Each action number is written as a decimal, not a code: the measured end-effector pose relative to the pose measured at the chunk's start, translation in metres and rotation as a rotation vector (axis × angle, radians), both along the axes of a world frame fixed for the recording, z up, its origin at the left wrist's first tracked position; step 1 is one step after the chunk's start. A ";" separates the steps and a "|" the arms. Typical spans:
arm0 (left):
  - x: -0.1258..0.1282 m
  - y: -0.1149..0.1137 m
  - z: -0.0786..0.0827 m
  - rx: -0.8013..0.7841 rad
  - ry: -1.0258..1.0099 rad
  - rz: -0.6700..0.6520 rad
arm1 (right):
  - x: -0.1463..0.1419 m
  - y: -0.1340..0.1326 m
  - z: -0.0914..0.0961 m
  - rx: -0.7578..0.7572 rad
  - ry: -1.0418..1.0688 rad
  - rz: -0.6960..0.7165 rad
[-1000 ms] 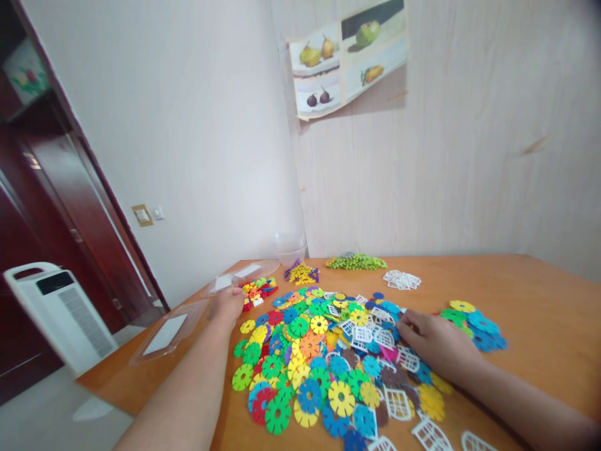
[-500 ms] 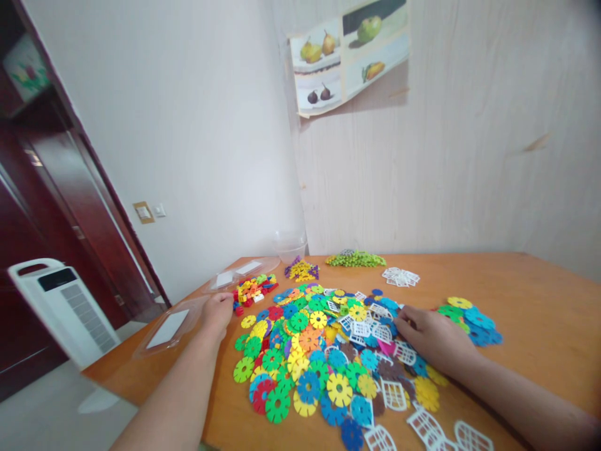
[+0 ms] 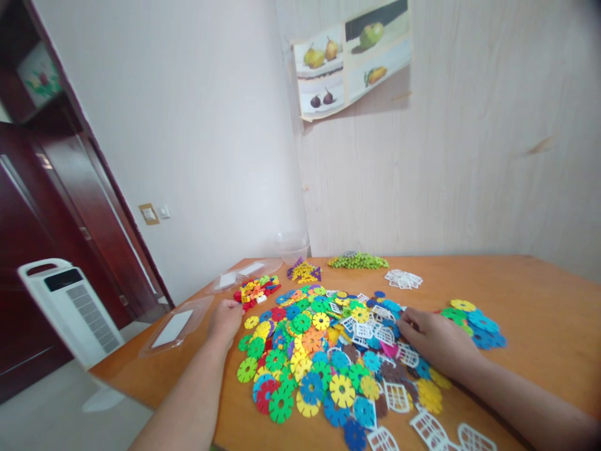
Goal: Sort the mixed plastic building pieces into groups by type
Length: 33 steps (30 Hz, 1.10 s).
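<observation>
My left hand (image 3: 227, 321) is closed, fingers curled, at the near left edge of a small heap of red, yellow and white toy bricks (image 3: 257, 290). Whatever it may hold is hidden. Between my hands spreads a large pile of notched plastic snowflake discs (image 3: 321, 321) in green, yellow, blue, red and orange. My right hand (image 3: 434, 338) rests at the right side of this pile, its fingers bent together; I cannot make out anything in them. Close to its fingertips lie white lattice window pieces (image 3: 407, 355) mixed among the discs.
Right of the pile sits a smaller group of blue, green and yellow discs (image 3: 479, 327). Further back are white lattice pieces (image 3: 404, 279), green pieces (image 3: 359, 261), purple-and-yellow pieces (image 3: 304, 271) and a clear tub (image 3: 292, 246). Clear lids (image 3: 201, 312) lie along the left edge.
My left hand has drawn slightly back toward me and right, beside the bricks. My right hand stays at the same spot on the pile. The whole view has shifted a little.
</observation>
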<state>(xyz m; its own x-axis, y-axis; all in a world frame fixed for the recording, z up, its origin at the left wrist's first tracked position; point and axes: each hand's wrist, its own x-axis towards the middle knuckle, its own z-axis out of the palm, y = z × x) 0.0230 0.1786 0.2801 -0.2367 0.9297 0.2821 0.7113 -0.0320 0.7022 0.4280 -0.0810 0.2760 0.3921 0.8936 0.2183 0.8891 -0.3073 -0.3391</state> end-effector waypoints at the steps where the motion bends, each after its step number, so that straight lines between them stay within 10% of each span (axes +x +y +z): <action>1: 0.000 0.000 0.000 0.005 0.001 0.006 | 0.000 0.000 0.000 0.000 -0.001 -0.001; 8: 0.022 -0.015 0.022 0.114 0.034 -0.133 | -0.005 -0.001 0.005 -0.001 -0.013 -0.023; 19: 0.127 -0.118 0.061 0.292 0.416 -1.016 | -0.006 0.000 0.004 0.028 -0.040 -0.028; 33: 0.160 -0.138 0.056 0.299 0.717 -1.080 | -0.008 0.000 0.008 0.013 -0.017 -0.040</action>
<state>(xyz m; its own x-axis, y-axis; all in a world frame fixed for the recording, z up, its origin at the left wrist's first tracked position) 0.1831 0.0403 0.3358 0.8618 0.4361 0.2590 0.4384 -0.8973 0.0521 0.4197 -0.0806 0.2843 0.4241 0.8741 0.2369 0.8817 -0.3388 -0.3284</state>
